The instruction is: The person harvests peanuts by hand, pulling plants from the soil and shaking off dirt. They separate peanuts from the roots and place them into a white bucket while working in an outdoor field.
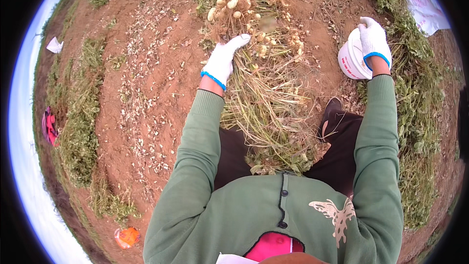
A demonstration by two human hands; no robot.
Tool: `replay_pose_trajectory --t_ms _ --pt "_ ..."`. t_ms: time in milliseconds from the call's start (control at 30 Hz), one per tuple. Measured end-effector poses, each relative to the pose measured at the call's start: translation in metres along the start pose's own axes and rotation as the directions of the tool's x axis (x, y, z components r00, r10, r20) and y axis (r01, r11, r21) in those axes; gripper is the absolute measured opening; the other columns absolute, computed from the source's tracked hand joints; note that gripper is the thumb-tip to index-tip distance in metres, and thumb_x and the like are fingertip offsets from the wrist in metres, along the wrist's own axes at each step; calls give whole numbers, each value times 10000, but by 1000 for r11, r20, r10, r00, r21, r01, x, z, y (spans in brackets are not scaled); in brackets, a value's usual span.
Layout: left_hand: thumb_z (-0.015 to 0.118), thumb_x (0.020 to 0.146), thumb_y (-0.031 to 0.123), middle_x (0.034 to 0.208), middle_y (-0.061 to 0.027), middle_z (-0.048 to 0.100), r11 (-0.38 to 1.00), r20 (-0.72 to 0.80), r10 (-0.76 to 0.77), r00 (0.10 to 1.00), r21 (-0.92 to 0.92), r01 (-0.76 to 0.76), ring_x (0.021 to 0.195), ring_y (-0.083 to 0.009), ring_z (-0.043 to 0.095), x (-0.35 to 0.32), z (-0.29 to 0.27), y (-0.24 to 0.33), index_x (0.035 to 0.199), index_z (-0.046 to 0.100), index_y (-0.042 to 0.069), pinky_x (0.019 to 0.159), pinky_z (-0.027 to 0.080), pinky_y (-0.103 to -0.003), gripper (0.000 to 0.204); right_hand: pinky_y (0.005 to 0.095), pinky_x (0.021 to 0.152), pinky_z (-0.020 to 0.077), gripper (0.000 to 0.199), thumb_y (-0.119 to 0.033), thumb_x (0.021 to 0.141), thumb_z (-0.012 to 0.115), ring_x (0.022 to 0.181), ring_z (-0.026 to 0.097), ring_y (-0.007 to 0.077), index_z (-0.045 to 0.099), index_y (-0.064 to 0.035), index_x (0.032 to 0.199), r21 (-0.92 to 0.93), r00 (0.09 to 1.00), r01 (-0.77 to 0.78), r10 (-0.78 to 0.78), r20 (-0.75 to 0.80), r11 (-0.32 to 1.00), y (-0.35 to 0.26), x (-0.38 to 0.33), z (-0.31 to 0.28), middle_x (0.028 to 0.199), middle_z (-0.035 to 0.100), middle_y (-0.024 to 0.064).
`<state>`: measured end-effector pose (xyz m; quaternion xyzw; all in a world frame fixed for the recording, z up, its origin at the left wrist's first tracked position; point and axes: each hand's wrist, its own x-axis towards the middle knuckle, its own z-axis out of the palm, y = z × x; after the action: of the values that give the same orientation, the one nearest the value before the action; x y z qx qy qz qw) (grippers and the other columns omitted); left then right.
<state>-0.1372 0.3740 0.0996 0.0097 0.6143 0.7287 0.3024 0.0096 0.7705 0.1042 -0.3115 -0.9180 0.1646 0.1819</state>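
The right hand is gripping the white bucket, hiding its rim; the left hand is clutching the peanut plant, its pale pods dangling.

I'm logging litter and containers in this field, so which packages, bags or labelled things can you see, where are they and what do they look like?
White bucket: under the right hand, round, white with red print.
White sack: upper right on the weeds, crumpled, faint pink print.
White scrap: far left edge, small, crumpled.
Orange wrapper: lower left on the soil, shiny, crumpled.
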Motion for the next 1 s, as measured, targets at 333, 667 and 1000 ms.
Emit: replay_pose_trajectory --t_ms 333,667,1000 --pt "820 807 207 1140 -86 717 997 45 -47 998 -64 50 1108 -170 629 -3 11 -3 1158 714 -13 997 469 -335 427 395 1015 488 498 -311 933 644 1176 639 343 608 -13 1330 77 992 -125 124 27 989 28 12 8 1277 663 201" --pt "851 790 190 1156 -71 701 999 74 29 997 19 -30 1090 -178 629 4 25 -20 1217 674 10 982 481 -353 495 392 966 501 572 -442 846 735 1100 655 316 662 -68 1274 636 909 231 -396 129 737 -169 -54 51 1177 697 178" --pt "873 773 203 1212 -112 684 980 -2 100 995 175 -98 1136 -184 626 -1 33 -15 1271 592 -58 1054 459 -347 629 472 783 545 228 -278 926 586 881 683 366 658 -73 995 170 855 513 -519 -11 841 -171 -63 43 929 691 153"
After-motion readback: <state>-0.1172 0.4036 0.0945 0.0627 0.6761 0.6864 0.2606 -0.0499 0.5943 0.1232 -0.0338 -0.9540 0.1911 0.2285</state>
